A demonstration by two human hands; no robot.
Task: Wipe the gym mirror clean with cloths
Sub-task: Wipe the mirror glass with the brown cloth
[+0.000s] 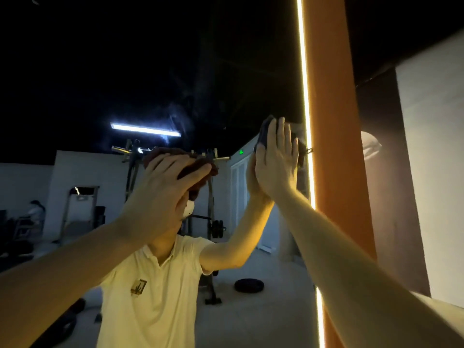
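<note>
Head view:
- A brown cloth is pressed on the mirror by the left hand, fingers spread.
- A dark cloth (beside the lit strip) is pressed flat by the right hand, fingers together.

Orange column runs top to bottom, right of centre. Lit LED strip runs along its left edge. White wall at far right, with a blurred pale shape between it and the column; can't tell what it is. Rest is seen as reflection: dark ceiling with a lit tube lamp. Power rack upright on the floor, loaded plates on its right side. Loose weight plate flat on the floor, right of the rack's base. Green sign above a white door. Metal frame left of the rack. Seated person at far left edge.
</note>
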